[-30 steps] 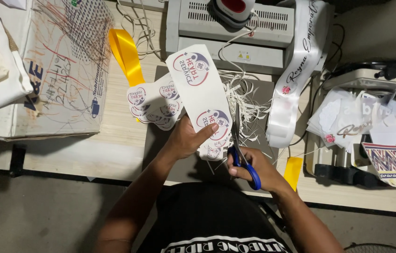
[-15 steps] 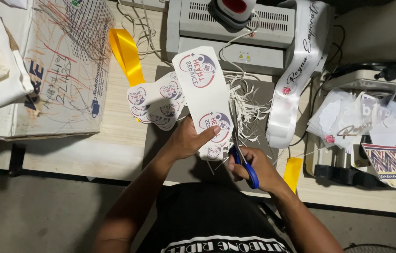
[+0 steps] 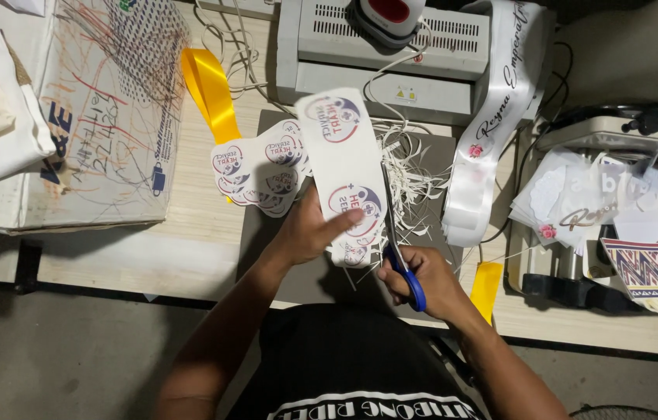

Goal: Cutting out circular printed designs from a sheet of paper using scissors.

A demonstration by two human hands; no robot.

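My left hand [image 3: 309,229] pinches a long white paper strip [image 3: 342,167] printed with round red-and-blue emblems, holding it up over the work mat. In my right hand [image 3: 426,280] are blue-handled scissors [image 3: 399,241], their blades running up along the strip's right edge. A pile of cut-out emblem stickers [image 3: 259,167] lies just left of the strip. Thin white paper trimmings [image 3: 414,175] are heaped to the right of the blades.
A grey laminator [image 3: 391,54] stands at the back with a red-and-white device on it. A yellow ribbon [image 3: 210,89] and a white printed sash [image 3: 492,117] lie on the wooden table [image 3: 189,241]. A scribbled cardboard box [image 3: 103,109] sits left; a machine with paper scraps [image 3: 601,202] sits right.
The scissors have advanced up along the strip's right edge, and my left hand has shifted the strip slightly. The other things on the table have not moved.
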